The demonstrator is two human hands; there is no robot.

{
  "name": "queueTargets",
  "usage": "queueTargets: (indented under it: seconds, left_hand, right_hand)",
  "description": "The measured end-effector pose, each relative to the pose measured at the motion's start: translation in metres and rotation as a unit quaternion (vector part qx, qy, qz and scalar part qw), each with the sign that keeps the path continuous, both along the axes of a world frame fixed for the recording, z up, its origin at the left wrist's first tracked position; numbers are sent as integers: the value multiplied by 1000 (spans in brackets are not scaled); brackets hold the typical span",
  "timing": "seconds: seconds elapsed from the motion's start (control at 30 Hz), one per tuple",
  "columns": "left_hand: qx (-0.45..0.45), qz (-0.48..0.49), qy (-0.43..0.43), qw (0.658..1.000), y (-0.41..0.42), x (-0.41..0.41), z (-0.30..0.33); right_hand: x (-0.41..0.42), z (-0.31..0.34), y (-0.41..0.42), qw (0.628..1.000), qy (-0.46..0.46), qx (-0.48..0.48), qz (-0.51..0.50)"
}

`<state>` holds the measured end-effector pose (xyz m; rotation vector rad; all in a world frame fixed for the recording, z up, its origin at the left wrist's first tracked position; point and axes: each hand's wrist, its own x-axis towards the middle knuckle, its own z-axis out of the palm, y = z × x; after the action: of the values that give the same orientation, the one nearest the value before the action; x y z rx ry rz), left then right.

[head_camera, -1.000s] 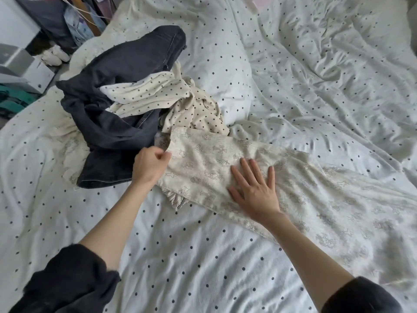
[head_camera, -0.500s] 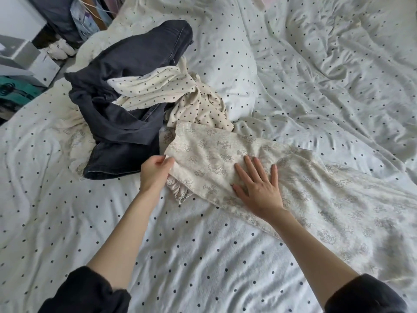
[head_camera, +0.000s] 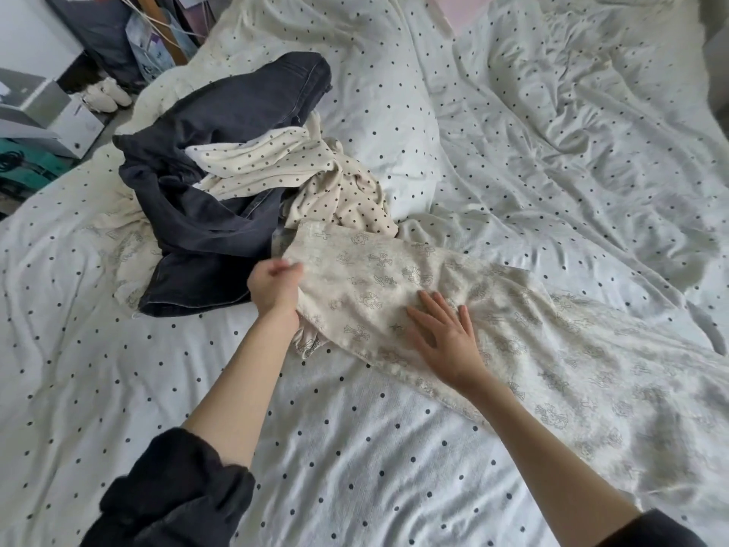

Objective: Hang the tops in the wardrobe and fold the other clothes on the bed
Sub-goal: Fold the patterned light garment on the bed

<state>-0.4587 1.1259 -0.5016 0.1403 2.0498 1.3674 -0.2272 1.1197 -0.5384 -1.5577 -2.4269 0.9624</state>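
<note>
A long cream garment with a faint grey cross print point(head_camera: 532, 341) lies stretched across the bed from the centre to the lower right. My left hand point(head_camera: 274, 284) is closed on its left end, gripping the edge of the cloth. Flat on the same garment, fingers spread, rests my right hand point(head_camera: 443, 341). Just behind the left hand sits a heap of dark denim jeans point(head_camera: 213, 199) tangled with a cream polka-dot garment point(head_camera: 300, 171).
The bed point(head_camera: 355, 467) has a white dotted cover, rumpled at the upper right. A dotted pillow point(head_camera: 386, 124) lies behind the heap. Off the bed's left edge are boxes point(head_camera: 43, 108), white slippers point(head_camera: 106, 96) and bags.
My left hand has pulled the garment's end slightly toward me and to the right, and its fist looks blurred with motion. The right hand stays pressed flat on the cloth.
</note>
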Motion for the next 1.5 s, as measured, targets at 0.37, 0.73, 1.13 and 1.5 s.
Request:
queueTargets:
  seconds: [0.37, 0.73, 1.13, 1.5]
  left_hand:
    - [155, -693, 184, 680, -15, 161, 52]
    - [25, -628, 460, 627, -58, 130, -7]
    - [91, -531, 364, 760, -39, 102, -15]
    - [-7, -554, 402, 729, -52, 138, -20]
  right_hand:
    - [97, 52, 7, 687, 449, -358, -445]
    - [88, 46, 20, 862, 157, -48, -480]
    - [91, 49, -10, 828, 172, -318, -429]
    - [68, 106, 9, 813, 308, -267, -416]
